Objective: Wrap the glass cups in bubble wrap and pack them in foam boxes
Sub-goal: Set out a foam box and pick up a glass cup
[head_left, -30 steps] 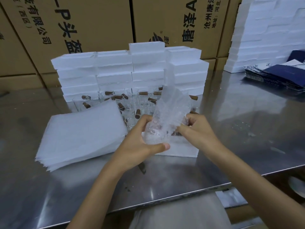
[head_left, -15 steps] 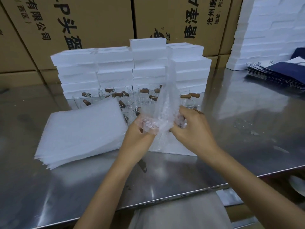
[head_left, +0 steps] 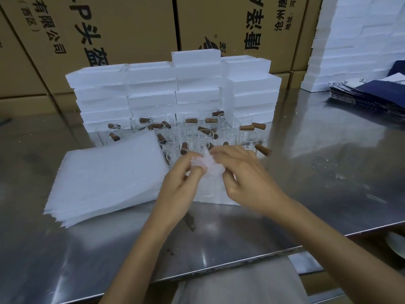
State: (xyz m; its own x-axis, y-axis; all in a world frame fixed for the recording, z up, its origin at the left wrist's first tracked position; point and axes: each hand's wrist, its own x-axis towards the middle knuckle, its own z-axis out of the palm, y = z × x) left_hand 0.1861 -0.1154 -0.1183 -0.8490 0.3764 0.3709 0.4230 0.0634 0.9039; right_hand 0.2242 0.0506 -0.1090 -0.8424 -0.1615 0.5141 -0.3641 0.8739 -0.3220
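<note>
Both forearms bare, entering from bottom edge and converging toward centre of the head view. Left forearm rises steeply from lower left; right forearm comes in from lower right at a shallower slant. Left hand [head_left: 179, 183]: back facing camera, fingers curled, tips pinching clear bubble wrap [head_left: 208, 166] at its upper left. Right hand [head_left: 247, 178]: back up, wrist slightly bent, fingers arched over the top of the wrap, thumb tucked low against its right side. Hands close together, fingertips nearly meeting over the bundle, which sits between them. Knuckles of both roughly level
</note>
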